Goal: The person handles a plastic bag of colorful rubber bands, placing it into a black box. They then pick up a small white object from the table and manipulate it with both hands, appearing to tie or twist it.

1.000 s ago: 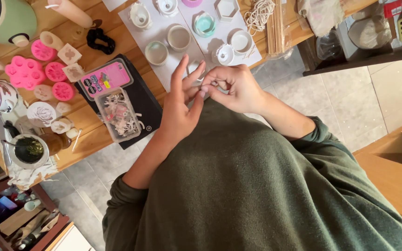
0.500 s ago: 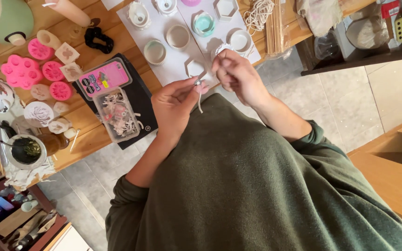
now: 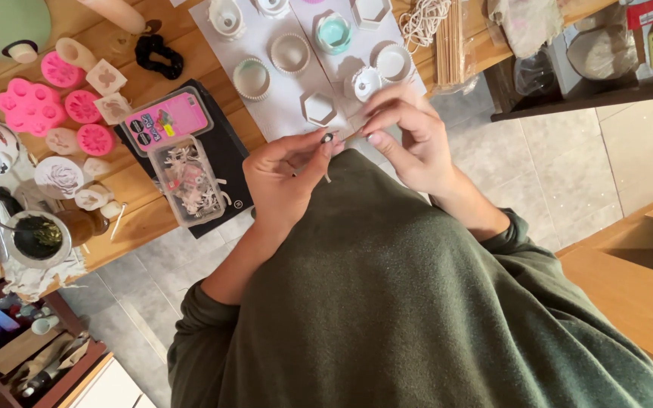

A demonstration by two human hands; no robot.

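My left hand (image 3: 281, 177) pinches a small wick with a round metal tab (image 3: 328, 139) between thumb and fingertips; a short bit of wick hangs below it. My right hand (image 3: 410, 136) is close beside it, with thumb and forefinger pinched together at the wick's other side near the tab. What it holds is too small to tell. Both hands hover above the table's near edge, in front of my green sweater. Just beyond the fingers, a white hexagonal mould (image 3: 319, 109) sits on a white sheet (image 3: 221, 41) among several round white cups.
Pink silicone moulds (image 3: 30, 106) lie at the left of the wooden table (image 3: 190, 68). A clear box of small pieces (image 3: 188, 180) and a pink-lidded box (image 3: 164, 121) rest on a black mat. Wooden sticks (image 3: 455, 41) and coiled string (image 3: 425, 19) lie at the back right. A mug (image 3: 35, 238) stands at the left edge.
My left hand's fingers have curled from outstretched into a pinch on the wick tab. Both hands have shifted slightly and stay close together over the table edge.
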